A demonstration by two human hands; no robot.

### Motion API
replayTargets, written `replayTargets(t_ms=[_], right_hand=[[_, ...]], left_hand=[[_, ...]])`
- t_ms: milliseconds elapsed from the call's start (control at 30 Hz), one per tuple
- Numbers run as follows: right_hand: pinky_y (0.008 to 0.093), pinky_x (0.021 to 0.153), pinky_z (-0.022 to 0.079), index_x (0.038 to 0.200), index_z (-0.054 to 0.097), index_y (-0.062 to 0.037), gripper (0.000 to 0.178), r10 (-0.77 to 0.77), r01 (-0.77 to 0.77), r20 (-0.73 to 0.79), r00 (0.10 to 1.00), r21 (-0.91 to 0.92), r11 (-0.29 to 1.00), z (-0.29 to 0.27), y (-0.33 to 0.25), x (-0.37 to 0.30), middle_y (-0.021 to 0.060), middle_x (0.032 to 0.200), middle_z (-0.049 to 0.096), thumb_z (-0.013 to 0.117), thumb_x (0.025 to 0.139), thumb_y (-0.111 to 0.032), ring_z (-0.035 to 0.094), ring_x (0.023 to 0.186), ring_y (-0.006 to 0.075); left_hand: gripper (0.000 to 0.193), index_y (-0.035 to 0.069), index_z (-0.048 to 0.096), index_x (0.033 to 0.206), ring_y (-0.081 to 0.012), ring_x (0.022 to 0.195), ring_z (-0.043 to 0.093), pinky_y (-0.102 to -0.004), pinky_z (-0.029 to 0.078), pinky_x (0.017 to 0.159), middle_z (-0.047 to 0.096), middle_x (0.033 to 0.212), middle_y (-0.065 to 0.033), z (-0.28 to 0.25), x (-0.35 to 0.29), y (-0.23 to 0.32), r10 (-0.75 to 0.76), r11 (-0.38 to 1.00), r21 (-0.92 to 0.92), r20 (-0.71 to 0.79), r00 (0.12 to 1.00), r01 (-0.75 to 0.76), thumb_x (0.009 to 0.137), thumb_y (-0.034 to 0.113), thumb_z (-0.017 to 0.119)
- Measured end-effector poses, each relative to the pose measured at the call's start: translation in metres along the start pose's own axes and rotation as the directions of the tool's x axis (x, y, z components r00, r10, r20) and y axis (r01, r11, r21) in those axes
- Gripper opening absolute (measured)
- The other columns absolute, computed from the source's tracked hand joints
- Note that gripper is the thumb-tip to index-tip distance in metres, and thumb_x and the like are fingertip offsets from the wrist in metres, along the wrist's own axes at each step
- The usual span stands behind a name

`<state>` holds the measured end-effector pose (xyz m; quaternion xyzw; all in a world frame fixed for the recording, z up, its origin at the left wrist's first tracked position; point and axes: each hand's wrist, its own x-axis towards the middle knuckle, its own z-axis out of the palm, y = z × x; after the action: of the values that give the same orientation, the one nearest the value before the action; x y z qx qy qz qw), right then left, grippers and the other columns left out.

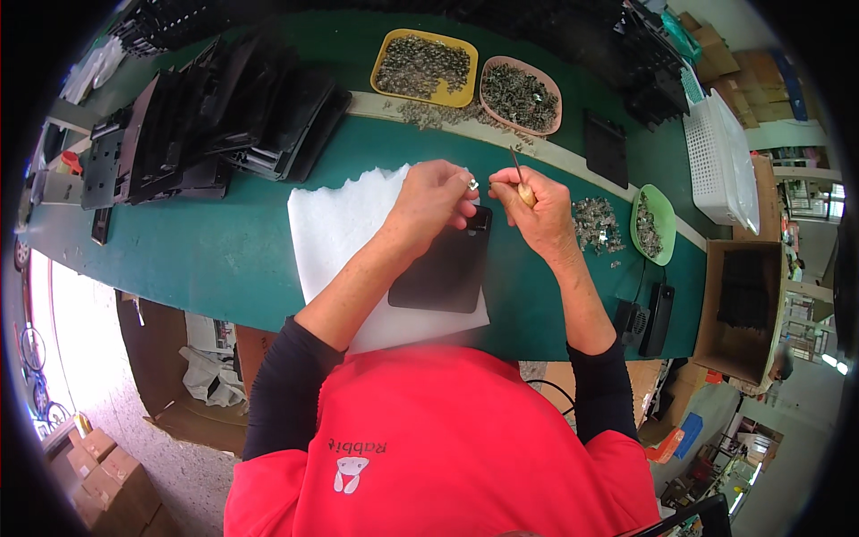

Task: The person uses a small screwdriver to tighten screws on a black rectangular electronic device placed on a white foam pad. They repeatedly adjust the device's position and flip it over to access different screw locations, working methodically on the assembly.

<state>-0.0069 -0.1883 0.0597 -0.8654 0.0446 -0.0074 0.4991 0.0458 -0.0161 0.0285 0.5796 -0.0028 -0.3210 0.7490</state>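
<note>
Between the fingertips of my left hand (433,199) is a small shiny metal clip (472,184), pinched near the middle of the table. My right hand (535,209), a short way to its right, is closed round a tool with a wooden handle (526,195) and a thin dark shaft pointing up and away. Its thumb and forefinger also come together at the tip, where a tiny dark piece may be held; I cannot make it out. Below the hands a flat black panel (438,273) lies on a white foam sheet (335,233), partly covered by my left hand.
Metal parts fill a yellow tray (379,79), a pink tray (559,98) and a green tray (667,215). A loose pile of clips (598,224) lies right of my right hand. Black panels (224,116) are stacked at the left. A white basket (716,161) stands at the far right.
</note>
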Motion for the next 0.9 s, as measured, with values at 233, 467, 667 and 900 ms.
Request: replayTargets(t_ms=[233, 467, 667, 900], right_hand=[[0.032, 0.062, 0.051, 0.094, 0.068, 0.0002, 0.012, -0.396, 0.382, -0.064, 0.916, -0.159, 0.91, 0.009, 0.013, 0.003, 0.0136, 0.085, 0.067, 0.065, 0.082, 0.001, 0.065, 0.071, 0.0272], [0.0386, 0.066, 0.053, 0.092, 0.067, -0.0006, 0.013, -0.531, 0.467, -0.062, 0.845, -0.394, 0.791, 0.011, 0.003, 0.005, 0.0142, 0.085, 0.066, 0.067, 0.079, 0.002, 0.066, 0.076, 0.0339], [0.0425, 0.074, 0.052, 0.094, 0.068, -0.0043, 0.012, -0.507, 0.452, 0.018, 0.862, -0.481, 0.751, 0.015, 0.038, 0.036, 0.0162, 0.09, 0.066, 0.063, 0.083, -0.004, 0.065, 0.083, 0.0363], [0.0242, 0.042, 0.037, 0.103, 0.067, 0.0002, 0.018, 0.222, -0.22, 0.022, 0.975, 0.269, 0.938, 0.02, 0.008, 0.015, 0.0063, 0.075, 0.065, 0.064, 0.095, -0.016, 0.051, 0.051, 0.0077]], left_hand=[[0.021, -0.008, 0.062, 0.097, -0.0132, 0.064, 0.065, -0.027, 0.054, 0.054, 0.066, 0.081, -0.01, 0.007, -0.013, 0.006, 0.086, 0.973, 0.213, 0.043, 0.995, -0.094, 0.093, 0.012, 0.057], [0.018, -0.006, 0.062, 0.09, -0.0138, 0.059, 0.065, -0.0278, 0.054, 0.051, 0.066, 0.074, -0.0108, 0.009, -0.016, 0.004, 0.242, 0.91, 0.352, -0.026, 0.97, -0.218, 0.092, 0.011, 0.057], [0.012, -0.004, 0.062, 0.086, -0.0173, 0.06, 0.069, -0.0303, 0.057, 0.05, 0.066, 0.071, -0.0112, 0.006, -0.005, -0.012, 0.191, 0.968, 0.182, -0.096, 0.977, -0.171, 0.088, 0.007, 0.058], [0.012, -0.005, 0.06, 0.094, -0.0146, 0.065, 0.066, -0.0272, 0.055, 0.052, 0.065, 0.075, -0.01, 0.001, -0.005, -0.021, 0.194, 0.954, -0.198, -0.157, 0.968, -0.223, 0.09, 0.007, 0.059]])
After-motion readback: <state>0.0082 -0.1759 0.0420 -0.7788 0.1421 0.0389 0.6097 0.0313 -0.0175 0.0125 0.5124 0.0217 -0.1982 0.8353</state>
